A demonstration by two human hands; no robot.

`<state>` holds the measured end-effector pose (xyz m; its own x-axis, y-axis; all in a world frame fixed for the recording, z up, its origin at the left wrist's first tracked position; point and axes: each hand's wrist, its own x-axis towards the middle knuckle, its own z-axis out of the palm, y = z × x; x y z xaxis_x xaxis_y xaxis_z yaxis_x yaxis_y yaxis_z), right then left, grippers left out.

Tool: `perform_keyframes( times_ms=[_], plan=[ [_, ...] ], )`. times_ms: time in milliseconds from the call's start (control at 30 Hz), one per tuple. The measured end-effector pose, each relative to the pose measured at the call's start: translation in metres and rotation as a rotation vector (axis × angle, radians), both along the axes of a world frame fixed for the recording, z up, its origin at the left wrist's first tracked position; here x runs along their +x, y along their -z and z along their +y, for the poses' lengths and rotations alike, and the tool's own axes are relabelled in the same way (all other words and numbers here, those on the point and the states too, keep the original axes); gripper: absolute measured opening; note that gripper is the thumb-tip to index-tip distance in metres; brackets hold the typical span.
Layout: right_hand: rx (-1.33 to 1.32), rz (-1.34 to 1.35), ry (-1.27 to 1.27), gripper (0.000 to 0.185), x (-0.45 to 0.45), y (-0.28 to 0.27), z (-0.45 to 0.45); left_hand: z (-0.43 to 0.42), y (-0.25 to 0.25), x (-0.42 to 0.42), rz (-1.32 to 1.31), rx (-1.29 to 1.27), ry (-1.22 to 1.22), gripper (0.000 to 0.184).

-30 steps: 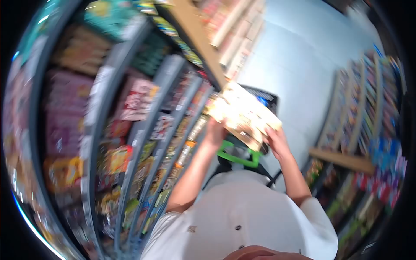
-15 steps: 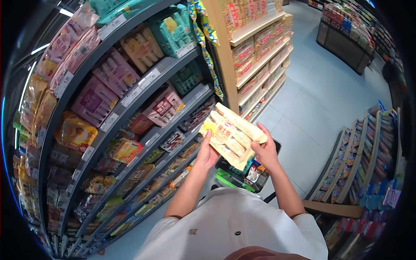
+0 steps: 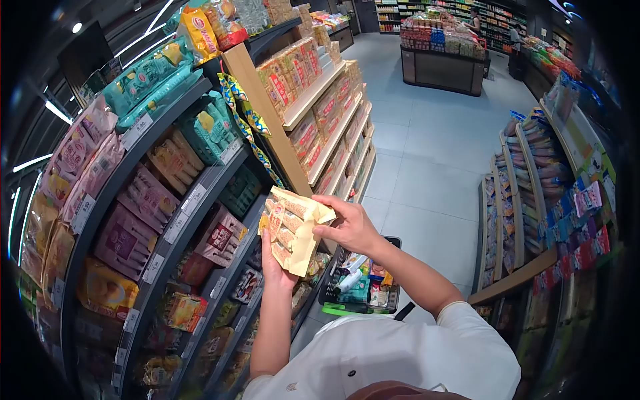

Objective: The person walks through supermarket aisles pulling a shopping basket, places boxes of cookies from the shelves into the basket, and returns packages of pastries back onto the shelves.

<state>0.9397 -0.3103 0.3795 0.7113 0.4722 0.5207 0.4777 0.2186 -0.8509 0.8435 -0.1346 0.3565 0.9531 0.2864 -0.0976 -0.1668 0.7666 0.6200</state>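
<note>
A yellow pack of snack rolls [image 3: 291,231] is held up in front of me, tilted, with browned rolls showing through its clear windows. My left hand [image 3: 276,268] grips its lower left side, thumb on the front face and the other fingers hidden behind. At the right edge, my right hand [image 3: 353,229] pinches the wrapper between thumb and fingers. Below the pack and to its right is a black shopping basket [image 3: 396,252] with a green handle [image 3: 333,309]. Several packaged goods [image 3: 373,283] lie inside it.
Dark shelves [image 3: 191,205] of bagged snacks with price tags curve along my left. Beyond them stands a wooden-sided rack [image 3: 327,79] of boxed goods. Another snack rack [image 3: 517,193] is on the right. Tiled floor [image 3: 417,147] runs toward a display island [image 3: 441,67].
My view has turned, bringing more of the aisle ahead into sight. Both hands and the pack have shifted left in view, and the pack is tilted differently. More of the basket shows.
</note>
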Motion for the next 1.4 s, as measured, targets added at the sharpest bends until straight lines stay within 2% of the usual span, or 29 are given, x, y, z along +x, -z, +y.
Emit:
perform_keyframes(
  times_ms=[100,200,300,467,800,1000,1100,1400],
  plan=[
    [-0.099,-0.241,0.195,0.057,-0.004,-0.014,-0.003,0.000,-0.008,0.002,-0.005,-0.015,0.029,0.061],
    [-0.073,-0.055,0.175,0.050,-0.011,-0.018,-0.001,0.005,-0.008,0.006,-0.056,-0.060,0.077,0.060],
    [0.040,-0.087,0.122,0.050,-0.013,-0.012,0.004,0.007,-0.010,0.005,-0.050,-0.084,0.095,0.059],
    [-0.114,-0.011,0.052,0.050,-0.018,-0.019,-0.005,0.013,-0.007,0.002,-0.065,-0.078,0.116,0.060],
    [-0.012,-0.096,0.010,0.058,-0.016,-0.010,0.011,0.022,-0.003,-0.004,-0.068,-0.033,0.041,0.058],
    [0.034,0.227,-0.216,0.059,-0.001,0.018,0.014,0.031,-0.010,-0.009,-0.162,0.162,-0.205,0.051],
    [0.074,0.206,-0.219,0.058,0.006,0.031,0.018,0.037,0.000,-0.005,-0.178,0.311,-0.266,0.053],
    [0.008,0.336,-0.214,0.051,0.022,0.038,0.021,0.036,0.009,0.004,-0.172,0.311,-0.272,0.051]
  ],
)
